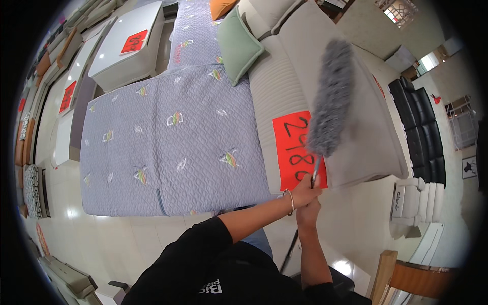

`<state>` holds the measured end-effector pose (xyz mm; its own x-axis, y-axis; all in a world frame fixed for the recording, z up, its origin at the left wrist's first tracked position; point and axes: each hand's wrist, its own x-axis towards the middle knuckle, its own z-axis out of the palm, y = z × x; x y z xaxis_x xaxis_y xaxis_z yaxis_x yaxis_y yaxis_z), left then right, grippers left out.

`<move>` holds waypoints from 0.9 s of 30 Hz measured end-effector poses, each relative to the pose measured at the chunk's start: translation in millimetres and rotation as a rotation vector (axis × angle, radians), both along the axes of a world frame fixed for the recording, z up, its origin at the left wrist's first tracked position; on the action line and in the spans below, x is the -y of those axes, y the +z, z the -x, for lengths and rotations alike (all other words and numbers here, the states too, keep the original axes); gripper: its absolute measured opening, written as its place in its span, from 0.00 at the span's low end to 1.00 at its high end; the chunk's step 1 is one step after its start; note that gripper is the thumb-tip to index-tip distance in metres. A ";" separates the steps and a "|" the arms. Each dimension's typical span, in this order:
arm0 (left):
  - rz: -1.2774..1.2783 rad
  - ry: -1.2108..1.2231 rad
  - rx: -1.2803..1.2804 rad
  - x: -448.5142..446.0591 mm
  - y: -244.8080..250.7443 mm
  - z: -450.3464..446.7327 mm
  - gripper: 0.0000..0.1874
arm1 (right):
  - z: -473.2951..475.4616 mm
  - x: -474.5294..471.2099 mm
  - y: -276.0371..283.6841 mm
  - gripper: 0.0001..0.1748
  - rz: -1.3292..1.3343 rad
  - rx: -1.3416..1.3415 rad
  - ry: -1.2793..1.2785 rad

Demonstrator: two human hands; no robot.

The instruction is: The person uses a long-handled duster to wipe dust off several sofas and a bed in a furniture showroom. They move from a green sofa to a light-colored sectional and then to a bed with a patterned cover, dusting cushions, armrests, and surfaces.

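A fluffy grey duster (pixel 332 97) on a long thin pole (pixel 317 167) is held up in front of me. My left hand (pixel 305 191), with a bangle at the wrist, grips the pole below the duster head. Just under it my right hand (pixel 309 211) is closed around the same pole, whose lower end runs down beside my body. Behind the duster stands a beige sofa (pixel 280 72); whether the fibres touch its backrest (pixel 366 145) cannot be told. A red paper sign (pixel 284 152) with handwritten figures lies on the sofa, partly hidden by the duster and pole.
A quilted lavender cover (pixel 198 141) spreads over the sofa's seat. A green cushion (pixel 238 47) and an orange cushion (pixel 221 8) rest further along. White low tables (pixel 126 23) stand left. On the right are a black sofa (pixel 419 129), a white armchair (pixel 413 204) and wooden furniture (pixel 421 280).
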<state>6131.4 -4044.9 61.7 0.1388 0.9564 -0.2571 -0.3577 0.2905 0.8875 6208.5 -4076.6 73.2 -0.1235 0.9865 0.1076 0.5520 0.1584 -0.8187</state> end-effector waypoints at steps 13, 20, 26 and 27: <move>0.943 -0.181 0.069 145.4 -106.4 -14.7 0.08 | -47.6 141.4 -92.4 0.16 0.773 0.403 0.238; 0.781 0.020 0.031 119.5 -111.6 -16.7 0.08 | -39.8 101.1 -78.3 0.17 0.480 0.253 0.323; 0.964 0.130 0.263 101.7 -156.5 -23.0 0.09 | -51.3 65.2 -121.7 0.13 0.782 0.380 0.498; 0.992 0.173 0.223 121.9 -162.6 -32.5 0.09 | -58.8 69.9 -125.8 0.14 0.607 0.653 0.767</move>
